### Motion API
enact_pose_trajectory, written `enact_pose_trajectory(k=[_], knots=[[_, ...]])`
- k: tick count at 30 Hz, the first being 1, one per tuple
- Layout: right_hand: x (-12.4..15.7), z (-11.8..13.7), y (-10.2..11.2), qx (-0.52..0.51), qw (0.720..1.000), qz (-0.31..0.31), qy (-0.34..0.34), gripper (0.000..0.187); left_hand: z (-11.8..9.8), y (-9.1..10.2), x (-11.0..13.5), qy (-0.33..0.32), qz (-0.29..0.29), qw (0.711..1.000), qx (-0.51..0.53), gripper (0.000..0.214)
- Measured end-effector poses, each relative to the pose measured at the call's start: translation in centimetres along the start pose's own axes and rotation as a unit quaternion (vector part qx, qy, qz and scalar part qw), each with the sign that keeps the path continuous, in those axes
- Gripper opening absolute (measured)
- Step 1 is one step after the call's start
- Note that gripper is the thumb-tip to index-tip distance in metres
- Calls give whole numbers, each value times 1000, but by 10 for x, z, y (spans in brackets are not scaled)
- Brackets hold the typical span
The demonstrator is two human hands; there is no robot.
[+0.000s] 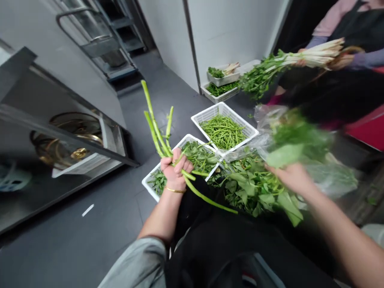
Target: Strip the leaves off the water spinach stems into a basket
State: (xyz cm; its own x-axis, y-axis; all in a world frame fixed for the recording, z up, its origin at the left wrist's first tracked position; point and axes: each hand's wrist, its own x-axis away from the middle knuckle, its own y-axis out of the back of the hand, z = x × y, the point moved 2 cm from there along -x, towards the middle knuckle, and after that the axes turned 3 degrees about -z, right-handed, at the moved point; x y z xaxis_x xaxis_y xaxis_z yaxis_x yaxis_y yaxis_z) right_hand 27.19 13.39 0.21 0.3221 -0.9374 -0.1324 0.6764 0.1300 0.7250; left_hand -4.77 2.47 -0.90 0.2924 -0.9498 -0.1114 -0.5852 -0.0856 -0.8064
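Observation:
Several long green vegetable stalks (155, 130) are gripped in my left hand (177, 171), its fingers closed round them. Their cut ends point up and away, and one thin stem trails down to the right. My right hand (292, 178) is blurred by motion, with a broad green leaf (285, 156) held at its fingers. More blurred leafy greens (303, 132) lie just beyond it. Between my hands sits a heap of leafy greens (249, 184). A white basket (147, 185) of leaves stands beneath and behind my left hand.
A white basket (195, 118) of thin green stems stands ahead, with stacked trays (220, 81) by the wall. At right, another person's hands (342, 62) hold a bunch of white-stemmed greens (312, 54). A metal shelf (120, 158) stands left, a trolley (99, 46) behind.

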Motion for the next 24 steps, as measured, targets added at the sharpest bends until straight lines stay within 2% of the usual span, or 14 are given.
enact_pose_trajectory(k=[3,6,8,10,14,18,21,23,24], knots=[[-55,37,-35,57,996,-2,72,24,-61,2,24,-73,62,995,6,35],[-101,88,-94,70,977,15,202,23,-115,18,60,-140,72,988,-3,34],[-119,120,-141,75,958,47,271,23,-138,34,82,-175,55,983,-9,34],[-126,147,-186,97,942,79,312,25,-151,53,97,-198,31,980,-17,34],[-111,182,-263,161,896,174,376,31,-157,87,108,-199,-3,980,-29,32],[-76,197,-319,202,826,293,436,36,-148,105,102,-177,-27,983,-28,30],[-58,197,-343,220,764,366,484,33,-137,107,91,-158,-50,986,-33,28],[-57,194,-341,220,726,405,511,34,-130,108,82,-142,-58,988,-30,28],[-61,194,-332,215,721,413,513,31,-126,109,77,-135,-58,989,-26,28]])
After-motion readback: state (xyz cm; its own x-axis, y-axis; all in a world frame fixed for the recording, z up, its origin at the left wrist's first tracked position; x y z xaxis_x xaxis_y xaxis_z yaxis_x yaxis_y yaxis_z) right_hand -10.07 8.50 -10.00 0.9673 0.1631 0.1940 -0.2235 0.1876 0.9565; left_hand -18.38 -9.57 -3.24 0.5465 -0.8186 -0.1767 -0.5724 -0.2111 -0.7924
